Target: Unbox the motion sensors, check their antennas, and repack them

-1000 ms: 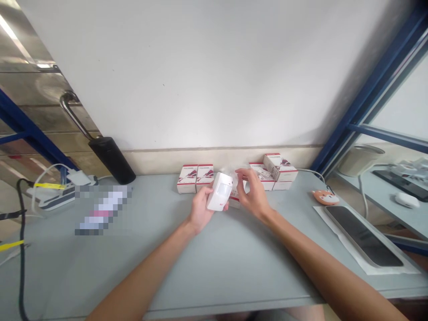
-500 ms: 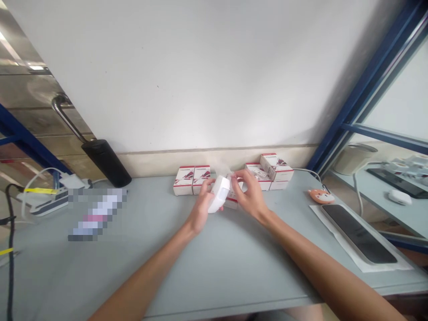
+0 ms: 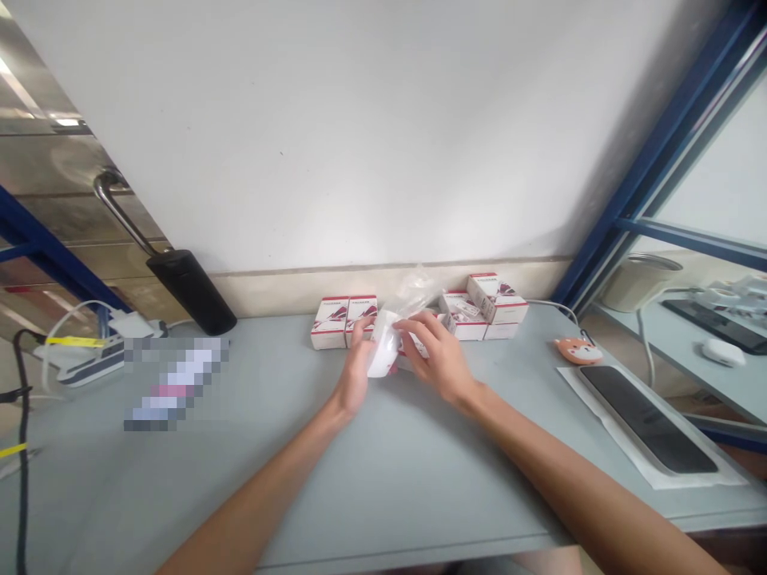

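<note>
I hold a white plastic sensor (image 3: 383,347) between both hands, above the tabletop (image 3: 389,495) and just in front of a row of boxes. It stands slightly tilted, and I cannot tell whether its lower end touches the tabletop. My left hand (image 3: 353,375) is on its left side, with the fingers (image 3: 362,334) upright, set narrow and gripping the casing. My right hand (image 3: 435,355) comes in from the right, its fingers (image 3: 416,326) curled narrow over the sensor's upper right side. A clear plastic bag (image 3: 413,291) rises above the sensor, against those fingers; I cannot tell whether the sensor sits inside it. Directly behind my hands stand two red-and-white boxes (image 3: 343,322) side by side, with more such boxes (image 3: 485,307) stacked to the right. Further right lie an orange fox-shaped ornament (image 3: 578,350) and a dark glass panel (image 3: 647,419) on a white sheet (image 3: 665,477). To the left are a power strip (image 3: 89,371) and an item obscured by a blurred patch (image 3: 176,383), which I cannot identify.
</note>
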`<state>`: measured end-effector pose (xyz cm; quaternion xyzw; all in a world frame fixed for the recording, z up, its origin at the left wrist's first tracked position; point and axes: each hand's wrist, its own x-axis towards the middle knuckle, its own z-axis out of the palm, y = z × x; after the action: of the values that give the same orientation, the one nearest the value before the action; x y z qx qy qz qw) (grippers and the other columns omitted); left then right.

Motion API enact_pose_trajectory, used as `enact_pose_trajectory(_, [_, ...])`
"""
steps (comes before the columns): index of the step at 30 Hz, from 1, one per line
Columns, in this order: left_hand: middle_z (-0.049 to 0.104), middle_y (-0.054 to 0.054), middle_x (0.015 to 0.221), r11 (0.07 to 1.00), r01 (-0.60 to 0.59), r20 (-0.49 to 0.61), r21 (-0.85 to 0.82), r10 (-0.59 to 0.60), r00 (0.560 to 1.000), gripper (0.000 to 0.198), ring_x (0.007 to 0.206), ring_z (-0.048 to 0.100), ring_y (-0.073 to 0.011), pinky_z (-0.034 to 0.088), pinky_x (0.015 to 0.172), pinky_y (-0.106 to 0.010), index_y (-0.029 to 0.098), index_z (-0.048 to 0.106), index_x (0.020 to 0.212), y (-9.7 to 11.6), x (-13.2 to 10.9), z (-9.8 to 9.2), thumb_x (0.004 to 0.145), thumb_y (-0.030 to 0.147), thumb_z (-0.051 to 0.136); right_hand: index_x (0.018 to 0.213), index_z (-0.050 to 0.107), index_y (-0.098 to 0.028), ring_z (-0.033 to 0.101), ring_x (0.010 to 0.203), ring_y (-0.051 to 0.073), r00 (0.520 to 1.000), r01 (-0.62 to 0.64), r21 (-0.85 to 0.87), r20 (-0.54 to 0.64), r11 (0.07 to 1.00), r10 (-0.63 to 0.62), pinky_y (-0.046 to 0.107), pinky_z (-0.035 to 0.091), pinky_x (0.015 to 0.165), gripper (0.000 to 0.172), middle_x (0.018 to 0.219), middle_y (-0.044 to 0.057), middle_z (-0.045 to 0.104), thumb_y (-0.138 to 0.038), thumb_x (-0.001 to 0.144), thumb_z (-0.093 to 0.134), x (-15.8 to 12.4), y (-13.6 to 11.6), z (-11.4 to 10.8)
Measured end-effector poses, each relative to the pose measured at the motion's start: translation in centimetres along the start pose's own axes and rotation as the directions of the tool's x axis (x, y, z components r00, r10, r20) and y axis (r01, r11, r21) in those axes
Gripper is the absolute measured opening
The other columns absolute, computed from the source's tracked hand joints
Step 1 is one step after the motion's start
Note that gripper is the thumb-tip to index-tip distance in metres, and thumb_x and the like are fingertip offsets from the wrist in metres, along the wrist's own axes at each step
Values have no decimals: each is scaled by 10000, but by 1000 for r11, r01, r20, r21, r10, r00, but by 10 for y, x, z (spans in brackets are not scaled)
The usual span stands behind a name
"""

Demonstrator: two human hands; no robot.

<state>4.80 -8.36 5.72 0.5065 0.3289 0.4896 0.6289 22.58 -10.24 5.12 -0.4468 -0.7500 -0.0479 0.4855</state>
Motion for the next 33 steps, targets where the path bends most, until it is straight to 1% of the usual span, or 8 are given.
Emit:
enact_pose_trajectory(5, [720,-17,1061,980,14,-18,-200,-18,1000,314,940,705,-238,562,743,-326,273,532,1179,3,1,4,878,335,596,1233,656,-279,692,1033,255,998,42,8,49,999,-42,412,591,886,292,1123,102,717,-168,1016,496,1,-5,0])
enact_pose_trajectory(9, [719,-16,1124,962,-38,-11,-272,36,999,304,969,700,-223,553,763,-317,288,544,1241,2,3,3,954,374,597,1199,653,-276,687,1018,245,995,52,109,76,993,-61,401,583,882,325,1125,89,717,-106,971,496,2,-10,-2])
enact_pose_trajectory(13, [715,-26,1101,973,-17,21,-232,22,1000,329,893,691,-190,538,731,-295,264,566,1253,4,4,2,991,448,643,1074,646,-268,669,1035,230,995,-102,265,35,959,96,416,562,949,169,1080,61,703,-190,1008,512,3,-13,-1])
enact_pose_trajectory(15, [719,-28,1081,976,-5,32,-217,12,999,305,863,699,-188,542,728,-300,254,568,1217,5,3,2,992,443,652,1092,610,-261,674,1036,228,947,-295,376,-10,878,322,432,575,952,104,1100,63,681,-313,1023,553,5,-14,0])
enact_pose_trajectory(17, [726,-40,1085,973,-6,60,-231,20,998,291,860,719,-204,557,741,-323,243,575,1197,6,2,2,998,445,636,1178,566,-257,699,984,222,852,-476,522,75,707,518,430,610,900,278,1113,65,674,-459,995,624,8,-15,-1])
enact_pose_trajectory(21, [742,-52,1115,977,-8,115,-215,33,993,339,889,750,-244,577,762,-357,254,598,1234,6,0,1,972,462,654,1170,613,-236,694,733,182,787,-614,642,460,459,411,407,620,819,428,904,19,701,-624,990,599,16,-15,-11])
enact_pose_trajectory(28, [718,-83,1334,981,-188,78,39,184,980,427,1314,620,-307,508,1055,-373,240,701,1263,14,3,4,965,546,700,1046,681,-228,708,968,236,864,-494,597,258,632,432,397,590,896,419,1040,58,741,-633,937,677,21,-2,-24])
enact_pose_trajectory(33, [728,-116,1359,957,-248,113,150,232,966,460,1378,591,-342,450,1166,-430,212,737,1260,10,8,3,957,557,701,1064,703,-235,697,996,236,919,-391,455,149,800,364,400,584,920,332,1076,64,752,-541,937,711,26,2,-30])
